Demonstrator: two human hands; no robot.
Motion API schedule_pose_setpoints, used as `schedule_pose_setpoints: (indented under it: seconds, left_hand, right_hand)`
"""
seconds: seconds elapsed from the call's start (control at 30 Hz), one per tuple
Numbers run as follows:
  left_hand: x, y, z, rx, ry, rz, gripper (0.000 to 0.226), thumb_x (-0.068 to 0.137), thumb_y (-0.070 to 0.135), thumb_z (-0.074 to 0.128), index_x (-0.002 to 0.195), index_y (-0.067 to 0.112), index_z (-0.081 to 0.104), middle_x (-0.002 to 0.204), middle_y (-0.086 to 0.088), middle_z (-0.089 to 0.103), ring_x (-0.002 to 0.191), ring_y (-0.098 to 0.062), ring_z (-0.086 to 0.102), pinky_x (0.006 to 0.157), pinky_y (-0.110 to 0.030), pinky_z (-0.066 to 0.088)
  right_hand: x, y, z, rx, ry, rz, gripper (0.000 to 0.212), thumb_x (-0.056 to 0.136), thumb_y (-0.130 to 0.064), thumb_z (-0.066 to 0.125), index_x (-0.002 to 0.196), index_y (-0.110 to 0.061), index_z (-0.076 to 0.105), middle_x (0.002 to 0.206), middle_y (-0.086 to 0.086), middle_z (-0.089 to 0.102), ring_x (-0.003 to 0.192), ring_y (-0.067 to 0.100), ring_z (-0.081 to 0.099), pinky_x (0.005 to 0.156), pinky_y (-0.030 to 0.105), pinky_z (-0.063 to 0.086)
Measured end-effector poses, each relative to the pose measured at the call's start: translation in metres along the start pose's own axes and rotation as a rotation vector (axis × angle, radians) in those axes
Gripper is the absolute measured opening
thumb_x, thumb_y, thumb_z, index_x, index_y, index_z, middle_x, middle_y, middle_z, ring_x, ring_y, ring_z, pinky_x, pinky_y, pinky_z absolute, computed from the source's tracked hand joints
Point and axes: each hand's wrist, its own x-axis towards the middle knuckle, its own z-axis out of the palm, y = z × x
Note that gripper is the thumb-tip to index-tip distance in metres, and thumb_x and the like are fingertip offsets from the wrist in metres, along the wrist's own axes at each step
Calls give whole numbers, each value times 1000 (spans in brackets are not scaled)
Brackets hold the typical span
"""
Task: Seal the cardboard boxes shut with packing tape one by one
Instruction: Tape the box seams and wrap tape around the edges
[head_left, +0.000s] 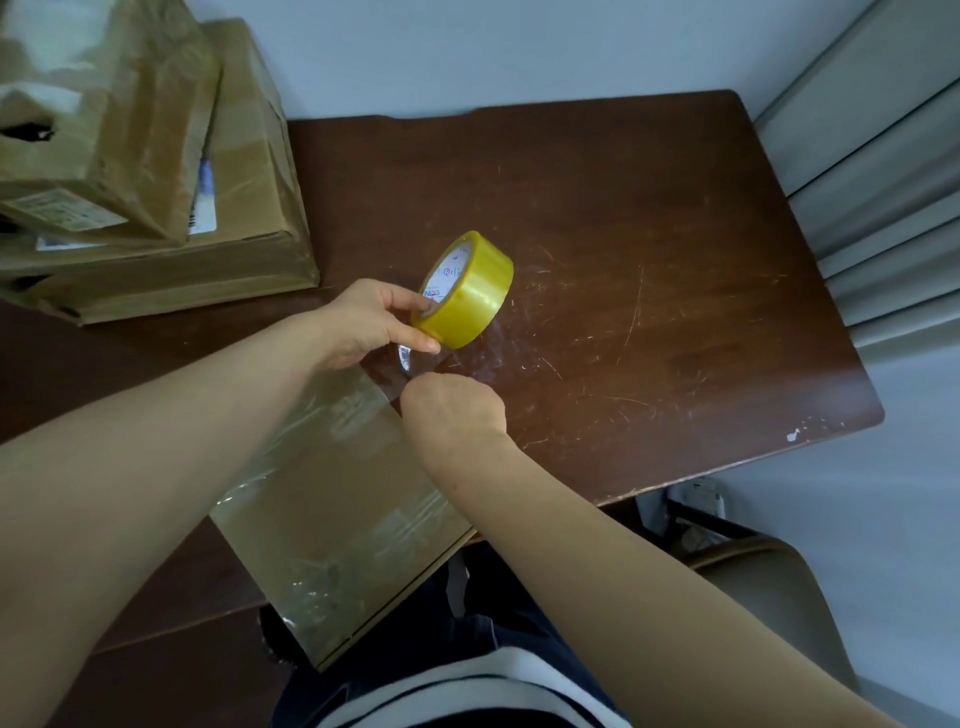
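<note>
A flat cardboard box (332, 499) lies in front of me across the near table edge, its top shiny with clear tape. My left hand (363, 325) grips a yellow roll of packing tape (465, 291), fingers through its core, just past the box's far end. A clear strip runs from the roll down toward the box. My right hand (454, 408) is curled at the box's far corner, right under the roll, at the tape strip; its fingertips are hidden, so whether it pinches the strip is unclear.
Several taped cardboard boxes (156, 208) are stacked at the back left. The dark scratched wooden table (649, 260) stretches to the right. A wall lies behind, pale panels stand at the right, and a chair (769, 587) sits at the lower right.
</note>
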Motion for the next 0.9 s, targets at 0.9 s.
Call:
schedule_pose_setpoints:
  seconds: [0.9]
  left_hand:
    - [7, 10, -6, -376, -5, 73, 42, 57, 1, 77, 96, 13, 72, 91, -4, 75, 85, -16, 72, 74, -19, 55]
  right_hand:
    - [13, 112, 66, 207, 336, 222, 22, 94, -32, 57, 104, -15, 67, 121, 7, 52, 110, 27, 44, 85, 34, 39]
